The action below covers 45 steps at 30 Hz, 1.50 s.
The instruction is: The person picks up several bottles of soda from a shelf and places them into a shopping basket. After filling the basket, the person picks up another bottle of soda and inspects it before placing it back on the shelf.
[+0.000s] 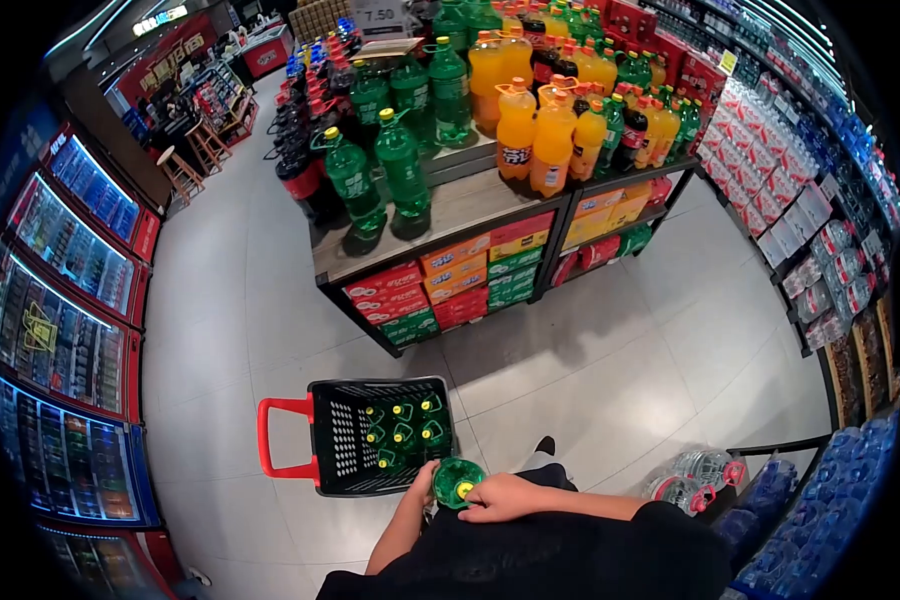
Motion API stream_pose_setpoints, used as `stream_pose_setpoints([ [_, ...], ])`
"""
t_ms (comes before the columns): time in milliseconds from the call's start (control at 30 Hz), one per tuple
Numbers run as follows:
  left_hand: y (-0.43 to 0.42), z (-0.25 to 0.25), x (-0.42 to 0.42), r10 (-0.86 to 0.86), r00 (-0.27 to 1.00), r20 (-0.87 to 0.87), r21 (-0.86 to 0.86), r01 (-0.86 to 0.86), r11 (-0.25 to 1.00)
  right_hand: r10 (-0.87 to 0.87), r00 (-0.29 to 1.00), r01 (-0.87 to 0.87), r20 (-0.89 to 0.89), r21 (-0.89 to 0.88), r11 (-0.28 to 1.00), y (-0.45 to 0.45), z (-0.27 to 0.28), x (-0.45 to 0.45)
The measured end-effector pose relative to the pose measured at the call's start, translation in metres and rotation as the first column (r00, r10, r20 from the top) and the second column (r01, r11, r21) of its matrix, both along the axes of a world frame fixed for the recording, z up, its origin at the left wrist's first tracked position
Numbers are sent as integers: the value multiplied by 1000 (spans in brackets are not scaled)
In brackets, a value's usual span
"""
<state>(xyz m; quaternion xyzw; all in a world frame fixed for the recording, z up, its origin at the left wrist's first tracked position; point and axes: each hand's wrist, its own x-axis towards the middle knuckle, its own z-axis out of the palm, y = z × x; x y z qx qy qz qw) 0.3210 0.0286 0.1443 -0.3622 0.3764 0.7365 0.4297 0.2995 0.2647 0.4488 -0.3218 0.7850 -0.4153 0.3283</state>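
A large green soda bottle [450,472] with a yellow cap is upright close to my body, seen from above. My left hand [425,484] is wrapped against its side. At the neck, just by the cap, my right hand [500,498] has its fingers closed on the bottle. To the left stands a black shopping basket [345,487] with a raised red handle [266,440]. Inside it are several upright green bottles [402,434] with yellow caps and carrying loops.
Ahead is a display shelf [470,190] with green, orange and cola bottles on top and boxed drinks below. Drink fridges [70,290] line the left side. Stacked water packs [830,270] fill the right, and large water bottles [680,492] lie low beside me.
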Motion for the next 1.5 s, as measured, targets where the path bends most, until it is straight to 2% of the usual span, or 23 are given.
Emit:
stream_pose_setpoints([
  [67, 41, -17, -4, -40, 999, -34, -2, 40, 999, -47, 999, 47, 10, -11, 999, 49, -6, -4],
  [233, 150, 29, -33, -123, 990, -70, -109, 115, 987, -229, 972, 228, 52, 21, 973, 143, -11, -6],
  [267, 157, -1, -45, -256, 962, -94, -99, 247, 964, -276, 960, 275, 48, 26, 961, 160, -8, -7],
  [333, 188, 2, -74, -425, 895, -134, -171, 401, 900, -346, 937, 344, 48, 39, 938, 189, -2, -6],
  [367, 186, -51, -89, -488, 870, -68, -88, 481, 872, -361, 931, 357, 49, 72, 931, 202, 3, -6],
  [400, 198, -69, -100, -445, 890, -100, -103, 435, 894, -422, 904, 419, 67, 51, 906, 213, 6, -4],
  [467, 234, -24, -118, -534, 841, -88, -255, 500, 828, -536, 837, 538, 111, 13, 843, 232, 8, 0],
  [533, 276, 62, -134, -680, 730, -65, -408, 603, 686, -633, 763, 631, 133, 61, 773, 246, 8, -3],
  [600, 303, 110, -140, -635, 764, -114, -345, 569, 747, -722, 670, 720, 174, 83, 689, 258, 11, -6],
  [633, 299, 52, -145, -638, 755, -153, -261, 591, 763, -735, 654, 732, 179, 93, 674, 262, 14, -10],
  [667, 303, 38, -151, -645, 734, -214, -301, 578, 758, -750, 636, 746, 182, 100, 658, 264, 17, -15],
  [733, 312, 21, -168, -665, 667, -336, -386, 547, 743, -786, 592, 782, 179, 108, 614, 265, 19, -32],
  [767, 320, 41, -180, -671, 684, -286, -426, 536, 728, -790, 594, 783, 153, 114, 611, 264, 18, -42],
  [867, 320, -1, -222, -666, 679, -309, -304, 593, 746, -788, 612, 778, 68, 125, 616, 260, 8, -82],
  [900, 317, -13, -239, -639, 686, -349, -228, 599, 768, -779, 626, 770, 43, 120, 626, 258, 2, -99],
  [967, 312, -29, -272, -614, 679, -402, -281, 547, 789, -761, 648, 753, 19, 129, 645, 248, -6, -137],
  [1033, 306, 2, -314, -620, 643, -449, -384, 488, 784, -736, 677, 726, 4, 166, 668, 241, 0, -189],
  [1133, 288, 10, -378, -526, 757, -388, -276, 449, 850, -712, 702, 688, 25, 231, 687, 225, 27, -266],
  [1167, 283, 21, -393, -405, 793, -456, -223, 338, 914, -716, 696, 697, 44, 197, 689, 218, 35, -290],
  [1267, 248, 65, -443, -483, 816, -318, -221, 432, 875, -742, 659, 745, 121, 33, 667, 206, 48, -362],
  [1300, 237, 75, -455, -436, 837, -330, -146, 411, 900, -757, 632, 769, 163, -10, 639, 201, 51, -382],
  [1400, 222, 122, -470, -70, 936, -344, -96, 40, 995, -679, 734, 674, 30, -155, 722, 183, 91, -444],
  [1500, 213, 113, -492, 177, 896, -407, 66, -164, 984, -631, 776, 613, -2, -231, 755, 169, 116, -498],
])
